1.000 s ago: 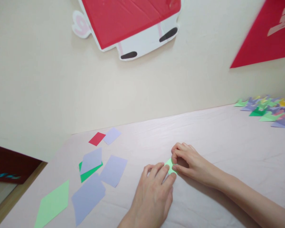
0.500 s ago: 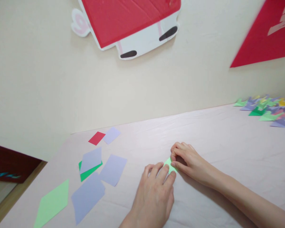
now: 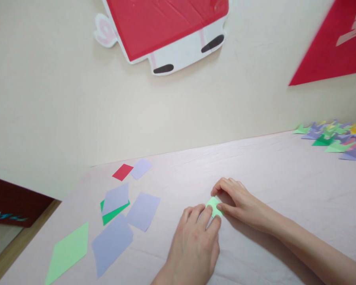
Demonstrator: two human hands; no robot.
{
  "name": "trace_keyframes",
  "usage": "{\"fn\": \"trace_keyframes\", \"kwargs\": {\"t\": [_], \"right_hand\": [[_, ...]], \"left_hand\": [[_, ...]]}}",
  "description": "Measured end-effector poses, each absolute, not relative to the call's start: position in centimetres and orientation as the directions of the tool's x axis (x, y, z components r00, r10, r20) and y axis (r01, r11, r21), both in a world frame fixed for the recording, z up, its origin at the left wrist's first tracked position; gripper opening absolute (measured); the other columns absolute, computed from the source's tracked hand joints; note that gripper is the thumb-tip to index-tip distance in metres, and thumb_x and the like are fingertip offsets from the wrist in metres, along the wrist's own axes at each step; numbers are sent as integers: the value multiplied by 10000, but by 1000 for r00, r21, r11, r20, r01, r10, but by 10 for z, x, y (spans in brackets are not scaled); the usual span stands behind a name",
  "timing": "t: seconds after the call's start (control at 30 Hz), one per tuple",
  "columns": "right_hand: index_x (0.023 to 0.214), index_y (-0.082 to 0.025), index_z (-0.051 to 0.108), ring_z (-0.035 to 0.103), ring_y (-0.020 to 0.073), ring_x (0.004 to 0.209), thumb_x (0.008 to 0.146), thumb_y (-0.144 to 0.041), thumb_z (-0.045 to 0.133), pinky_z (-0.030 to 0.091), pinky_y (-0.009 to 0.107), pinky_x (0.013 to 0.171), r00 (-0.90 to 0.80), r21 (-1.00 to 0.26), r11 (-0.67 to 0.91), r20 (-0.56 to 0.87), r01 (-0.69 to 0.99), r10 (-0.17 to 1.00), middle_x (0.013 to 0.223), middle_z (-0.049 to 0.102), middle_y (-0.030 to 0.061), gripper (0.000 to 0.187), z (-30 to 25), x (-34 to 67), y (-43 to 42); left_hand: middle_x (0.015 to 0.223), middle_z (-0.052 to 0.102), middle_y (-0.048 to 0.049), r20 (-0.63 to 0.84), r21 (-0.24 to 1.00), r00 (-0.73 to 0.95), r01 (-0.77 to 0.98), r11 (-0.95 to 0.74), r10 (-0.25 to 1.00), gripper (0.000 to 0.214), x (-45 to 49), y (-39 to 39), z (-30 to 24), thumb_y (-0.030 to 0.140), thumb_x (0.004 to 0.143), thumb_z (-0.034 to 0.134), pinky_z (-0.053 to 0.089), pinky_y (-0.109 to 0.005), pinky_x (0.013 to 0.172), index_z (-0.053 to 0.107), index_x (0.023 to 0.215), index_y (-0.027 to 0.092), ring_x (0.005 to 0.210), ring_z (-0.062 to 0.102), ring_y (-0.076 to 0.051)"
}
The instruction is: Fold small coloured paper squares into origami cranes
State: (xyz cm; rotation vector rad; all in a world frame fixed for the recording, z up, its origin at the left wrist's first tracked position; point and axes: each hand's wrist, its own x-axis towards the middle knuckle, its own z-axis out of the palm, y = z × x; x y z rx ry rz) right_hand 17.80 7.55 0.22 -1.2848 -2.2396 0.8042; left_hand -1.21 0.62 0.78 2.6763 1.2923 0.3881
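Observation:
A small light green paper (image 3: 214,206) lies on the cloth-covered table between my hands, looking folded. My left hand (image 3: 194,241) comes from below, palm down; its spread fingertips press the paper's left and near edges, holding it against the table. From the right comes my right hand (image 3: 239,200). Its thumb tip rests on the paper's right edge, while the bent index finger reaches the far corner, with a gap between thumb and finger. The remaining right fingers curl behind the index finger. The underside of the paper is hidden.
Loose paper sheets lie at the left: light green (image 3: 68,253), lavender (image 3: 112,245), dark green (image 3: 114,213) and red (image 3: 122,172). Several folded paper pieces (image 3: 338,138) crowd the far right by the wall. A red-and-white cutout (image 3: 172,31) hangs on the wall.
My right thumb and index finger have spread apart, uncovering more of the light green paper. My left hand keeps its place on it. The view has shifted slightly.

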Motion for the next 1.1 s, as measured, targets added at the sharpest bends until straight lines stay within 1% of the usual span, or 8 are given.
{"fn": "trace_keyframes", "kwargs": {"t": [0.27,0.43,0.53,0.63,0.7,0.87,1.0,1.1], "right_hand": [[908,-220,572,540,213,872,777,-50,478,398,368,819,-427,-704,390,136,593,894,890,615,38,234,-4,177,79],[897,-216,572,548,213,853,838,-157,519,402,367,805,-389,-728,385,175,567,904,873,617,30,98,-6,175,76],[915,-210,568,548,221,880,809,-157,572,391,378,821,-375,-684,403,200,609,905,893,616,33,119,-7,172,74],[947,-205,558,544,229,906,809,-146,580,382,391,836,-390,-658,407,183,634,902,929,613,43,152,-7,170,72],[976,-205,547,536,240,943,793,-149,603,380,400,852,-404,-657,395,148,642,903,974,611,53,200,-5,171,71],[1027,-212,526,492,257,1045,696,-96,643,375,418,919,-429,-689,359,76,630,900,1101,581,66,370,0,177,62],[999,-228,530,480,252,1072,731,-73,586,373,435,947,-434,-703,399,142,589,890,1115,581,62,314,-1,178,49],[952,-236,567,490,249,1066,773,-57,533,385,439,941,-441,-682,446,198,579,875,1101,593,59,255,-3,176,43]], "left_hand": [[1137,591,-82,162,232,589,757,-611,792,258,-9,6,9,90,858,488,472,-438,892,581,1079,185,1054,514,-265],[1111,597,-100,144,203,578,777,-595,804,401,-7,2,6,95,852,476,490,-444,842,532,1240,181,978,529,-271],[1245,563,-124,134,205,566,787,-582,813,466,-7,-1,3,110,837,493,489,-462,862,501,1297,185,1010,524,-284],[1432,451,-122,127,216,560,790,-574,818,484,-8,-3,2,120,833,508,474,-471,911,486,1312,191,1066,508,-285],[1464,434,-105,108,230,563,788,-571,820,465,-9,-3,2,133,841,517,466,-477,928,490,1300,200,1074,504,-283],[1433,487,-80,71,304,544,787,-537,836,356,-11,0,5,162,853,544,462,-476,936,527,1207,191,1083,498,-285],[1401,509,-77,97,356,541,765,-537,835,376,-13,3,9,167,862,547,420,-470,1013,513,1235,189,1184,456,-293],[1324,551,-76,98,389,542,751,-533,835,412,-18,8,14,154,873,538,397,-453,1044,494,1281,195,1214,442,-277]]}}
